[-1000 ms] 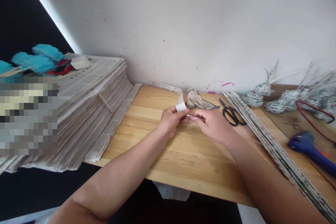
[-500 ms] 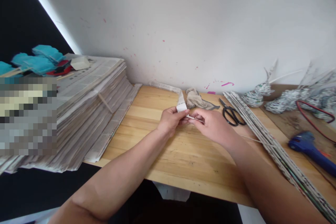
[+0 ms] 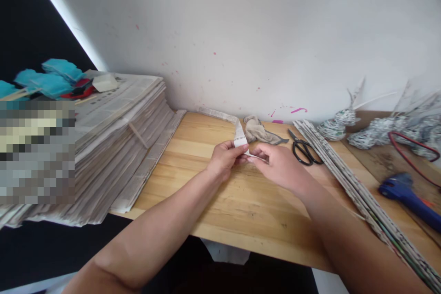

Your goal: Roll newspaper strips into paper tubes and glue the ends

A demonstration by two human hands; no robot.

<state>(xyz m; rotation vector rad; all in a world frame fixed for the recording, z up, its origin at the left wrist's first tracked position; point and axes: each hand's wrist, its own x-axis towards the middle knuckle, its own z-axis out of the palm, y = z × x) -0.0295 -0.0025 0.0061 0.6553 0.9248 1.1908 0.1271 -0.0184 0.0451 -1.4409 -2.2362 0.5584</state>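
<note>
My left hand (image 3: 225, 157) pinches a narrow newspaper strip (image 3: 240, 140) between thumb and fingers. The strip runs back from there, bends, and trails across the table toward the wall. Close beside it, my right hand (image 3: 277, 161) is closed on the strip's thin, rolled-looking end, its fingertips almost meeting those of the left. Whether a stick lies inside the roll is hidden by the fingers. Behind the hands lies a crumpled grey-brown cloth (image 3: 258, 129). Black-handled scissors (image 3: 305, 150) rest to the right of it.
A tall newspaper stack (image 3: 138, 124) fills the left, with blue masks (image 3: 62, 71) on top. Long rolled paper sticks (image 3: 347, 188) lie along the right. Beyond them are woven paper pieces (image 3: 339, 124) and a blue glue gun (image 3: 401, 188). The wall (image 3: 241, 32) bounds the table's back.
The strip has shifted slightly and turned between my fingers, showing more print near the left thumb. A thin light stick beneath my right forearm has swung downward. Both hands stay in nearly the same place.
</note>
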